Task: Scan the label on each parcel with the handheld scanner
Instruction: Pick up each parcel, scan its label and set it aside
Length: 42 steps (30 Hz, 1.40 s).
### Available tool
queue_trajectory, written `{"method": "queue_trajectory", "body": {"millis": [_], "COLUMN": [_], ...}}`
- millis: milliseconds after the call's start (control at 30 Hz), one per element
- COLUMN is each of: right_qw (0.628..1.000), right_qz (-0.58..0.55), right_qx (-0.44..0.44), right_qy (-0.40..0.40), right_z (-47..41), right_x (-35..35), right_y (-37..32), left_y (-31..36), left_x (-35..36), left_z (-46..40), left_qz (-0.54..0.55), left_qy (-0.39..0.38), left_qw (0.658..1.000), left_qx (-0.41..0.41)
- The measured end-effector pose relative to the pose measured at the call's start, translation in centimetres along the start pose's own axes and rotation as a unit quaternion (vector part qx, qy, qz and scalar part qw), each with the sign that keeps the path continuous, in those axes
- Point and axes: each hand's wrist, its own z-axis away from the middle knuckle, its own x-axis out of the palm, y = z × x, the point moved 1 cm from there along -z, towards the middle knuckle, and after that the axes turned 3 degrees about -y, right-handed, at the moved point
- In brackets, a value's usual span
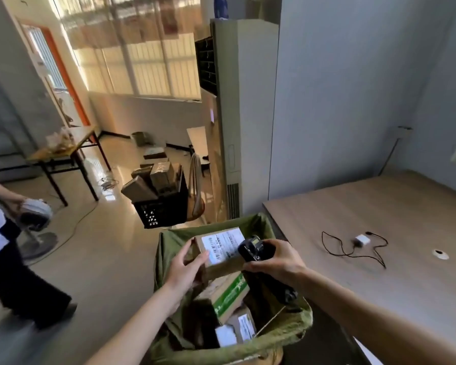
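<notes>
My left hand [188, 267] grips the left side of a small cardboard parcel [221, 255] and holds it above an open green sack [287, 327]. Its white label [223, 245] faces up. My right hand [277, 259] holds the black handheld scanner [252, 248], whose head sits right at the label's right edge. More parcels lie in the sack, among them a box with green print [229, 293] and a smaller labelled box [241, 330].
A wooden table [379, 206] stands to the right with a white charger and black cable [361, 242] on it. A black crate of boxes [161, 198] sits on the floor ahead. A person [0, 233] carrying a fan stands at the left.
</notes>
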Motion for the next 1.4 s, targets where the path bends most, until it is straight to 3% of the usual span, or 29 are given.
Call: {"method": "queue_trajectory", "body": {"millis": [267, 400, 567, 833, 1000, 1233, 1400], "right_qw": [0.998, 0.995, 0.993, 0.994, 0.993, 0.974, 0.932], "right_qz": [0.023, 0.036, 0.058, 0.070, 0.084, 0.120, 0.134], "right_qx": [0.028, 0.054, 0.067, 0.067, 0.070, 0.103, 0.160], "right_qy": [-0.056, -0.070, -0.078, -0.048, 0.032, 0.162, 0.297], "right_z": [-15.0, -19.4, -22.2, -21.1, -15.2, -0.4, 13.8], "right_x": [4.6, 6.8, 8.2, 6.5, 2.4, -6.3, -13.2], "right_y": [4.7, 7.0, 8.6, 6.0, 3.4, 0.9, 0.8], "left_y": [-6.2, -9.1, -11.3, -7.2, -2.4, 6.0, 11.3], "left_x": [-1.2, -1.6, -2.3, -4.1, -1.9, 5.8, 15.7], "left_z": [-12.9, -17.7, -21.1, -21.8, -20.6, -14.2, -5.6], "left_qz": [0.054, 0.070, -0.030, -0.157, -0.193, -0.271, -0.269], "left_qy": [0.084, 0.089, 0.074, -0.011, -0.080, -0.174, -0.286], "left_qw": [0.991, 0.982, 0.977, 0.983, 0.978, 0.927, 0.879], "left_qx": [-0.090, -0.152, -0.200, -0.093, 0.027, 0.191, 0.272]}}
